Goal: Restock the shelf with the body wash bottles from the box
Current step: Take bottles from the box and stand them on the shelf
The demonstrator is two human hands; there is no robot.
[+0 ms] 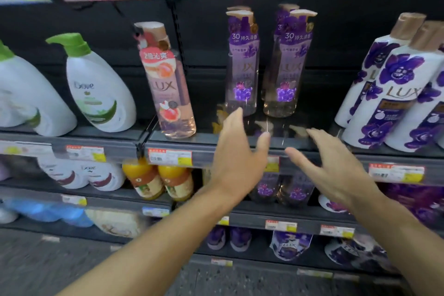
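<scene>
At the dark metal shelf point(182, 136), both hands, left point(237, 158) and right point(336, 166), hang open and empty before two clear purple body wash bottles point(242, 62) standing well back. A careless reach could topple them or the leaning pink bottle point(168, 81); no box shows.

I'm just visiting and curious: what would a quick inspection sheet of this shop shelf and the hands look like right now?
Surface: dark middle shelf, bare at the front centre, price tags along its edge.
Job's things: two clear purple Lux bottles upright at the front, more behind them; no box in view.
Clutter: pink Lux bottle to the left; white Dove bottles further left; white Lux bottles with purple flowers on the right.
Hands: left hand and right hand both open and empty, in front of the shelf edge, touching nothing.
Cables: nothing seen.
Surroundings: lower shelves hold more bottles; speckled floor below; picture somewhat blurred.
</scene>
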